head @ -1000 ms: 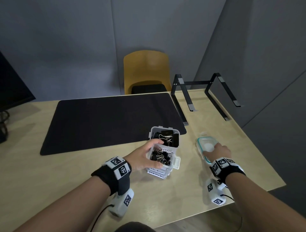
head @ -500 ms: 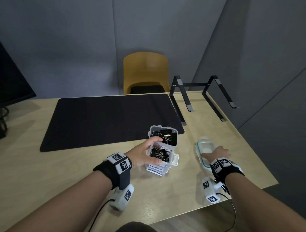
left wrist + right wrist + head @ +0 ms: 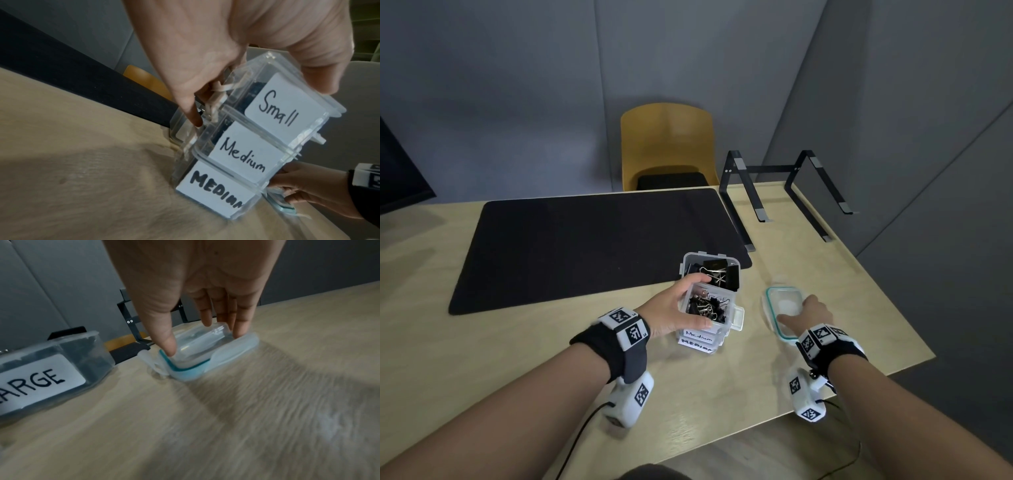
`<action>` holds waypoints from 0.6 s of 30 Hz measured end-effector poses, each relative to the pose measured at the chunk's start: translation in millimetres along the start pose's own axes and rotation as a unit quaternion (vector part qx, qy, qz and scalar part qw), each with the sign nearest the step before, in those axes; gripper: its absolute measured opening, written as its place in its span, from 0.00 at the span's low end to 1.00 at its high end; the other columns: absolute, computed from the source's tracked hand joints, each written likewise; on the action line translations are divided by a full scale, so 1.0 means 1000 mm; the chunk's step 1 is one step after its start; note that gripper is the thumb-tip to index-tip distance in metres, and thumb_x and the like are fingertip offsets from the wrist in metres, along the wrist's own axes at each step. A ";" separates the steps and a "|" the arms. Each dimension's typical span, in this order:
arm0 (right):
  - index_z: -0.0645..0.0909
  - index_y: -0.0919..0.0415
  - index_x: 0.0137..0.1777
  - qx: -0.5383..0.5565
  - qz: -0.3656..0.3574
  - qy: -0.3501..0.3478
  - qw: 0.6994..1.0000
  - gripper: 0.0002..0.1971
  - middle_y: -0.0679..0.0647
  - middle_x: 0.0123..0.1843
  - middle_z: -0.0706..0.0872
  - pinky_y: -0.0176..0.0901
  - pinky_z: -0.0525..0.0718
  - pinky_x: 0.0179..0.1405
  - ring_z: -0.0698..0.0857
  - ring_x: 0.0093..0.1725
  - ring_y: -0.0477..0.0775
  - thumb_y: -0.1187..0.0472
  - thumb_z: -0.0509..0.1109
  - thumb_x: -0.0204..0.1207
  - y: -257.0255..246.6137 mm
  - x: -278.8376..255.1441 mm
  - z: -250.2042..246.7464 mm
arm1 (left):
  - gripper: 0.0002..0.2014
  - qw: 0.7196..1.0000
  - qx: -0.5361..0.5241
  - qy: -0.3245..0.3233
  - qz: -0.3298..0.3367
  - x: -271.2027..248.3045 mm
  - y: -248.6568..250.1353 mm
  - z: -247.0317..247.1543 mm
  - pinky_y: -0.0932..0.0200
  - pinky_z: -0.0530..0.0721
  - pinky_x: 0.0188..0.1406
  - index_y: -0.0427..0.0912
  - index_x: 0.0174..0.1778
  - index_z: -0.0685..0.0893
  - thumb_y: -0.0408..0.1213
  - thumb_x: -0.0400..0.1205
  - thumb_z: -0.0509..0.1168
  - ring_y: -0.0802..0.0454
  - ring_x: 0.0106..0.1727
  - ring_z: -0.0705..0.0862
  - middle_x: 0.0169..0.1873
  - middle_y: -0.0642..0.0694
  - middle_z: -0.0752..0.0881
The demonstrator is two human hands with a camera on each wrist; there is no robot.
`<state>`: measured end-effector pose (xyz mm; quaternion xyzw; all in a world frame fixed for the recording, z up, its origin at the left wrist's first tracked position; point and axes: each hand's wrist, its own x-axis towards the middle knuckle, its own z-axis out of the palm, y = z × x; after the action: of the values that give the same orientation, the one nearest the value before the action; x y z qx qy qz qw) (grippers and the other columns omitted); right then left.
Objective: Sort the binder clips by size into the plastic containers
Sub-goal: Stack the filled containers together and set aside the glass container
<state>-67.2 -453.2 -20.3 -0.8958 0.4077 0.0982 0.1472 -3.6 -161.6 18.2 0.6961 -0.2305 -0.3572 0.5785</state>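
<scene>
A stack of clear containers (image 3: 702,337) labelled Small (image 3: 283,112), Medium and Medium stands on the wooden table (image 3: 551,359). My left hand (image 3: 690,301) grips the open top one, thumb on its far side and fingers on its near side; small black binder clips (image 3: 705,308) lie inside. Just behind stands the open container labelled Large (image 3: 690,262), which appears again in the right wrist view (image 3: 41,374), with large black clips (image 3: 717,269) in it. To the right a clear lid with a teal seal (image 3: 774,310) lies on the table. My right hand (image 3: 205,342) pinches the lid between thumb and fingers.
A black desk mat (image 3: 585,246) covers the table's middle behind the containers. A black metal laptop stand (image 3: 784,192) sits at the back right, a yellow chair (image 3: 667,147) beyond the far edge. The table's right edge runs close to the lid.
My right hand has slid the lid a little closer to the stack. The left hand keeps its hold on the top container.
</scene>
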 end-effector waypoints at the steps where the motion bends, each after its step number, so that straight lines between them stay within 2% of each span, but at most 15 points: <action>1: 0.68 0.66 0.65 -0.011 -0.001 0.004 1.000 0.34 0.62 0.62 0.78 0.51 0.78 0.57 0.77 0.62 0.64 0.47 0.75 0.65 -0.002 -0.001 0.001 | 0.35 1.000 0.000 0.000 0.000 0.000 0.000 0.000 0.45 0.83 0.64 0.75 0.61 0.72 0.48 0.62 0.78 0.50 0.63 0.83 0.64 0.51 0.78; 7: 0.66 0.66 0.63 -0.021 0.016 0.024 0.999 0.32 0.63 0.61 0.79 0.50 0.77 0.55 0.77 0.60 0.64 0.51 0.74 0.65 -0.005 -0.007 -0.003 | 0.34 1.000 0.010 -0.004 -0.001 0.000 0.001 -0.002 0.52 0.83 0.63 0.74 0.61 0.70 0.46 0.64 0.78 0.52 0.63 0.83 0.64 0.51 0.77; 10: 0.67 0.65 0.62 0.039 -0.002 0.047 0.998 0.31 0.63 0.58 0.81 0.50 0.78 0.50 0.79 0.58 0.65 0.51 0.74 0.65 -0.007 -0.014 -0.010 | 0.34 1.000 0.006 -0.004 0.000 0.001 0.000 -0.003 0.55 0.83 0.62 0.73 0.62 0.70 0.42 0.66 0.77 0.52 0.63 0.83 0.65 0.50 0.77; 14: 0.68 0.61 0.67 0.141 -0.083 0.045 0.985 0.33 0.61 0.59 0.83 0.46 0.79 0.50 0.81 0.58 0.62 0.51 0.75 0.65 -0.021 -0.032 -0.028 | 0.37 1.000 0.021 -0.006 -0.002 0.002 0.002 -0.003 0.54 0.83 0.63 0.71 0.64 0.70 0.46 0.63 0.78 0.52 0.63 0.82 0.65 0.50 0.78; 18: 0.70 0.57 0.67 0.192 -0.185 0.015 0.964 0.31 0.58 0.64 0.80 0.46 0.80 0.54 0.82 0.57 0.58 0.55 0.76 0.64 -0.042 -0.061 -0.048 | 0.41 0.999 0.036 0.001 -0.009 0.002 0.005 -0.005 0.57 0.82 0.62 0.63 0.72 0.66 0.38 0.67 0.79 0.53 0.63 0.82 0.65 0.49 0.78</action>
<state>-72.4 -400.4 50.6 -0.9118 0.2480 -0.0246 0.3263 2.4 -160.9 23.2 0.7189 -0.2370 -0.3531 0.5499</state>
